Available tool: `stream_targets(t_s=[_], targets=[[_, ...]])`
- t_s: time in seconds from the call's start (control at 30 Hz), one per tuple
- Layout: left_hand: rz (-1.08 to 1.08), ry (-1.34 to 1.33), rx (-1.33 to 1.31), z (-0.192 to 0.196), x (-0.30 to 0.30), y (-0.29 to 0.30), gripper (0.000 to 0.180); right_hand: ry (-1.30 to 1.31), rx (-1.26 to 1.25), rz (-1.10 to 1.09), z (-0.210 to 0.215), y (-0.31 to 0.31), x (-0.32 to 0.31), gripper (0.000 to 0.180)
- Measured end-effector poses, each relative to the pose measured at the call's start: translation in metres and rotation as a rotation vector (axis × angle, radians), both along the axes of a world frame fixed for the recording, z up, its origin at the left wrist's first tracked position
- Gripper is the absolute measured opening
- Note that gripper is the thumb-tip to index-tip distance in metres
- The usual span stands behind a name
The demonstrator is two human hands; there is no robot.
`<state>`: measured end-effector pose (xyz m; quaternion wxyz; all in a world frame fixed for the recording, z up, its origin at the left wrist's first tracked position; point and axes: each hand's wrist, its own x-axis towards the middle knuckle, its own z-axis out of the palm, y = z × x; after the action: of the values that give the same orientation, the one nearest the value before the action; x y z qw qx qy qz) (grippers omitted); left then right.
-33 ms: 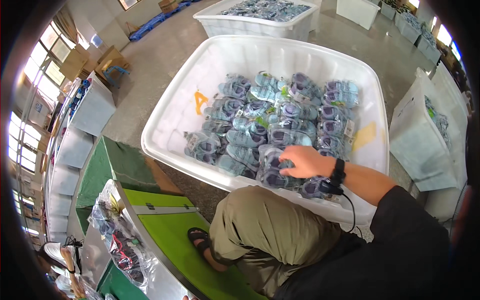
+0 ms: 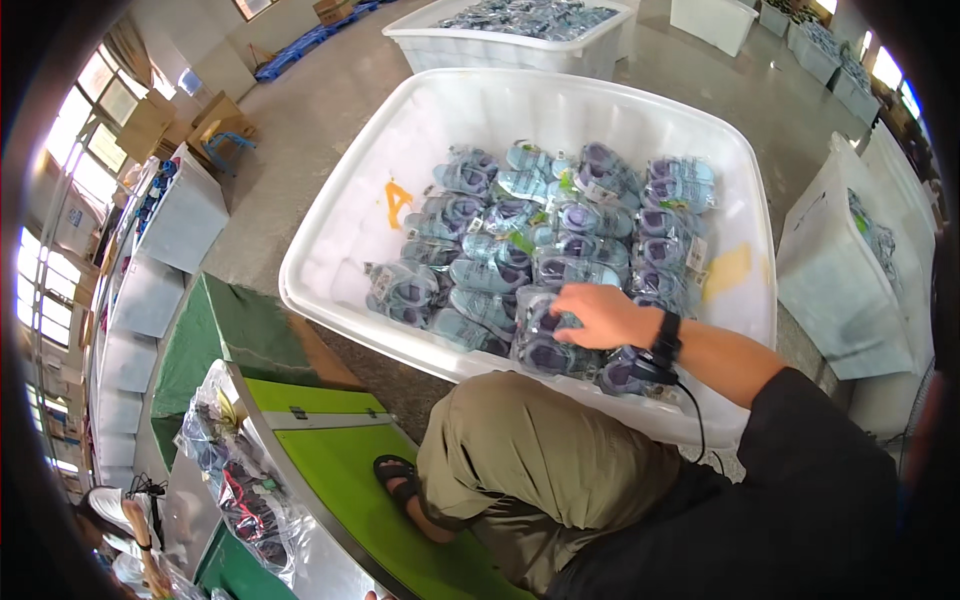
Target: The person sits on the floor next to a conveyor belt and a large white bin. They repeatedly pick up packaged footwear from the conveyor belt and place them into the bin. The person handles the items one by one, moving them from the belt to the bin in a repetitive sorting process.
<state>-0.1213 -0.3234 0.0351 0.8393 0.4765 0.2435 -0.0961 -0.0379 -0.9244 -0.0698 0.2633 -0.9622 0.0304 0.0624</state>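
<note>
My right hand (image 2: 606,316), with a black strap at the wrist, reaches over a large white plastic tub (image 2: 330,225). Its fingers are half bent, with thumb and forefinger apart, at a clear bag holding a pair of blue and purple sandals (image 2: 541,340). I cannot tell how firmly they touch the bag. Around it lie several more bagged sandals (image 2: 487,274), in rough rows. Of my left hand (image 2: 371,596), only what seem to be fingertips show at the lower edge, by the metal table; the rest is out of view.
Another white tub (image 2: 505,45) full of bagged shoes stands behind, and one more (image 2: 835,270) on the right. At left are a green box (image 2: 235,320), a metal-edged table with bagged shoes (image 2: 250,490), and a row of white bins (image 2: 185,225). A person's arm (image 2: 143,530) shows at lower left.
My right hand has shifted slightly up and to the left over the bagged sandals. The rest looks the same, apart from a tiny shift of the view.
</note>
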Motion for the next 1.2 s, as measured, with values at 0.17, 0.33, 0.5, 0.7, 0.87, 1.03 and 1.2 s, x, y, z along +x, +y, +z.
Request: stream_targets(t_s=[0.17,0.33,0.5,0.7,0.87,1.03,1.2], targets=[[0.02,0.008,0.043,0.007,0.001,-0.009,0.042,0.014,-0.177,0.163,-0.052,0.007,0.024,0.074],[0.075,0.016,0.045,0.002,-0.008,-0.006,0.04,0.107,-0.239,0.118,-0.089,0.025,0.02,0.081],[0.007,-0.027,0.011,-0.005,-0.004,0.003,0.043,0.122,-0.279,0.149,-0.102,0.019,0.017,0.08],[0.171,0.195,0.072,-0.006,-0.006,-0.002,0.034,0.029,-0.213,0.24,-0.128,0.008,0.016,0.077],[-0.023,0.047,0.136,0.006,-0.02,0.015,0.037,-0.138,-0.077,0.328,-0.16,-0.04,0.037,0.05],[-0.014,-0.031,0.331,0.02,-0.031,0.09,0.035,-0.143,0.121,0.304,-0.085,-0.035,0.069,0.047],[0.261,0.02,1.013,-0.005,-0.047,0.206,0.042,-0.242,0.365,0.035,0.039,0.025,0.066,0.044]])
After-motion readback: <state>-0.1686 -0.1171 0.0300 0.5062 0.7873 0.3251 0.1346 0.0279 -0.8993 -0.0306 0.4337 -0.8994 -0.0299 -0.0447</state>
